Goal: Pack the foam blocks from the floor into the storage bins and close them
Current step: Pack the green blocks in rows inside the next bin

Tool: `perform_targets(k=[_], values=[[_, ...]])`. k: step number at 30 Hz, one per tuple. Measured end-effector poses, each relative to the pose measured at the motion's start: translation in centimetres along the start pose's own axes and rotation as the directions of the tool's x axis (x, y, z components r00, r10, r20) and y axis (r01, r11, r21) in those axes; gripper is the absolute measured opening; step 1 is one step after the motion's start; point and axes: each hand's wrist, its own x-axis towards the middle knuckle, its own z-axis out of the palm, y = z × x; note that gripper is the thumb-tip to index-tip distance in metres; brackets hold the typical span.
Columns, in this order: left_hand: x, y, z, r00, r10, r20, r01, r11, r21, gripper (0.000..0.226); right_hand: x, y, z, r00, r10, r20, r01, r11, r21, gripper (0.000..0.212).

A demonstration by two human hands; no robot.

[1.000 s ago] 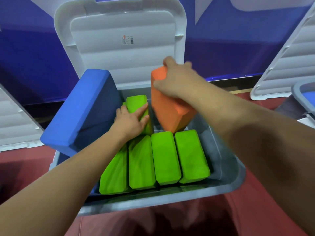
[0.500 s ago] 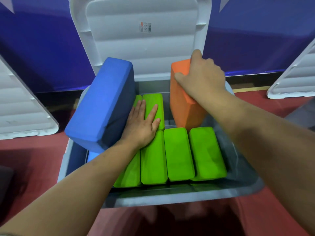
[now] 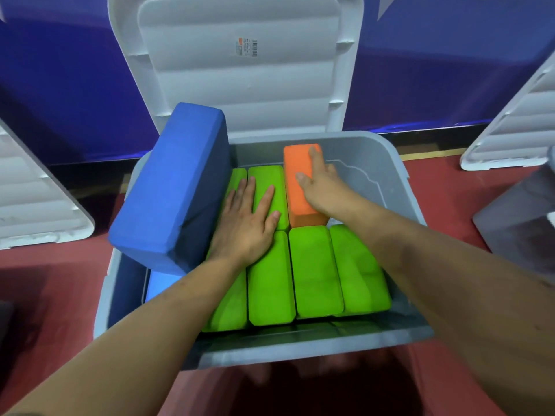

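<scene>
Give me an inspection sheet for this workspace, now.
Surface: red floor, no loose blocks seen.
Job's things: grey bin with lid up; green blocks lying flat in rows; orange block flat at the back; big blue block tilted over the bin's left rim.
Clutter: nothing seen.
Grips: left hand flat on green blocks; right hand flat on the orange block.
Cables: nothing seen.
Surroundings: blue wall; other white lids at both sides.
</scene>
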Motion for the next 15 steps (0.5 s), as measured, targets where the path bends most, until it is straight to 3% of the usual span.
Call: perform_targets(k=[7,9,10,12,14,15], values=[[0.0,0.5,-1.3,0.992,-0.043,0.119,0.046,0.999,-0.02,0.069,-0.2,0.4,2.1,0.998,0.022,0.064,-0.014,0.993,-0.118,0.062],[-1.1,1.6,-3.1,0.984,0.009,0.178,0.003,0.998,-0.07,0.067,0.2,0.6,2.2,0.998,0.009,0.055,-0.001,0.987,-0.16,0.063],[-2.0,2.6,-4.3,0.984,0.097,0.152,-0.078,0.989,-0.129,0.067,0.5,0.9,2.4,0.998,0.019,0.053,-0.011,0.988,-0.154,0.066],[-3.6,4.3,-7.8,0.955,0.292,-0.057,-0.297,0.934,-0.199,0.056,1.4,1.7,2.7,0.996,0.045,0.072,-0.035,0.991,-0.13,0.072],[-4.4,4.6,-11.8,0.905,0.322,-0.279,-0.376,0.912,-0.167,0.042,1.6,1.6,2.8,0.994,0.085,0.073,-0.077,0.991,-0.11,0.074],[-4.4,4.2,-13.5,0.898,0.276,-0.344,-0.335,0.934,-0.123,0.041,1.6,1.5,2.7,0.994,0.088,0.066,-0.08,0.99,-0.12,0.073]])
